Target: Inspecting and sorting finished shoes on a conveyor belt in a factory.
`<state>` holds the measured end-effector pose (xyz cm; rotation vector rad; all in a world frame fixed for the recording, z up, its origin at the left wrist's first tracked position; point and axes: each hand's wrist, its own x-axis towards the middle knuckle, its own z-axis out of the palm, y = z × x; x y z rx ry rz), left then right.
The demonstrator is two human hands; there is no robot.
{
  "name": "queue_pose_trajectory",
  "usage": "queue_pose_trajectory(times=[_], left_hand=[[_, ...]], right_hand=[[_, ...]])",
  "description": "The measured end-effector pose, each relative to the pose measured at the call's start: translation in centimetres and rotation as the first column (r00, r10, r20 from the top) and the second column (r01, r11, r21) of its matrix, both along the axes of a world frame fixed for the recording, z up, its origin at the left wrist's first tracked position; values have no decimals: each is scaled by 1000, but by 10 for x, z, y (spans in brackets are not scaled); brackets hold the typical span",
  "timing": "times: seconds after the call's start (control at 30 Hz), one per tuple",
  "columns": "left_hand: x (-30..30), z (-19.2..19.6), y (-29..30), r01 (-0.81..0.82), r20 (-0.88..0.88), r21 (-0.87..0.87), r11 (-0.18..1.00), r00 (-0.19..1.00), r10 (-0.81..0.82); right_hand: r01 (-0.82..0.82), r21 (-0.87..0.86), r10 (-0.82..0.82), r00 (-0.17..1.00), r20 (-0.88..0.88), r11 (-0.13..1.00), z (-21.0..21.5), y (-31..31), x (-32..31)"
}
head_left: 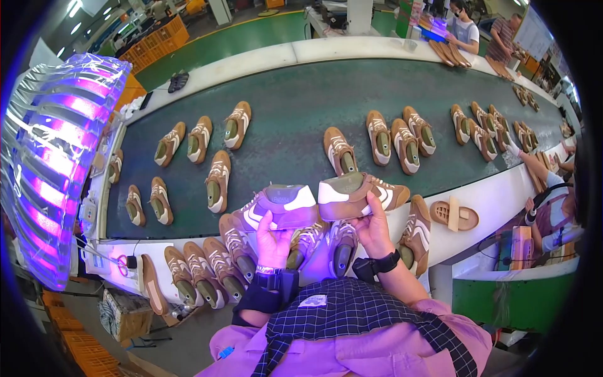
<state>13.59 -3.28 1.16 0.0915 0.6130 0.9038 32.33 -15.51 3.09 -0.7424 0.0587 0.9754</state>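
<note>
Two brown sneakers with white trim and green lasts inside are held up side by side in front of me, heels close together. My left hand (274, 244) grips the left sneaker (286, 207) from below, its toe pointing left. My right hand (375, 231) grips the right sneaker (352, 196), its toe pointing right. Under them, a row of similar sneakers (217, 264) stands along the near white ledge, partly hidden by my hands. Another sneaker (416, 234) stands just right of my right hand.
Many more sneakers (218, 179) sit on the green conveyor belt (282, 125). A purple-lit clear hood (56, 163) rises at the left. Loose soles (453, 215) lie on the ledge at right; one sole (152, 284) lies at left. Co-workers (559, 207) stand at the belt's right side.
</note>
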Motion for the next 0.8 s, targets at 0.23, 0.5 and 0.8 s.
queue_pose_trajectory(times=[0.23, 0.5, 0.8], left_hand=[[1, -4, 1, 24, 0, 0, 1000, 1000, -24], [4, -4, 1, 19, -14, -7, 1000, 1000, -19], [4, -6, 1, 10, -5, -42, 999, 1000, -10]], right_hand=[[-3, -8, 3, 1000, 17, 1000, 2, -1, -2], [7, -5, -7, 1000, 8, 1000, 1, -1, -3], [8, -10, -8, 1000, 4, 1000, -2, -1, -3]])
